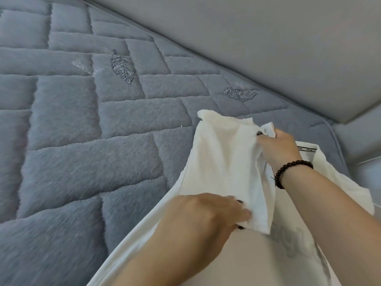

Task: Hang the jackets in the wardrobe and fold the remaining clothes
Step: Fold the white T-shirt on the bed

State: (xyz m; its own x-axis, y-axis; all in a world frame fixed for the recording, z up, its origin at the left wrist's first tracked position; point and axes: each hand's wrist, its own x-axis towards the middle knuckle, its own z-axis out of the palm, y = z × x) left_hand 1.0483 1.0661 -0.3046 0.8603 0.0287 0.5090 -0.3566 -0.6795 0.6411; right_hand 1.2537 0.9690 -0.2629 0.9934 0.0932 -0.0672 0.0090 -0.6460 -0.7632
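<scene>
White cotton-looking T-shirt (222,162) with a faint grey print is on the grey-blue quilted bed cover (82,141), at its right side near the edge. We're mid-fold on it. Our left hand (206,215) pinches the lower edge of a folded-over panel, fingers curled round the cloth. Our right hand (278,147), the one with the black bead bracelet (292,172), grips the fabric near the collar end; neck label (307,149) is visible just beside it.

Status, our read: one side panel looks turned in, rest of the shirt lies loose under our arms, so this fold is partial. No folded stack, jackets or wardrobe in view, so we can't tell how much of the hanging or other folding is done.
</scene>
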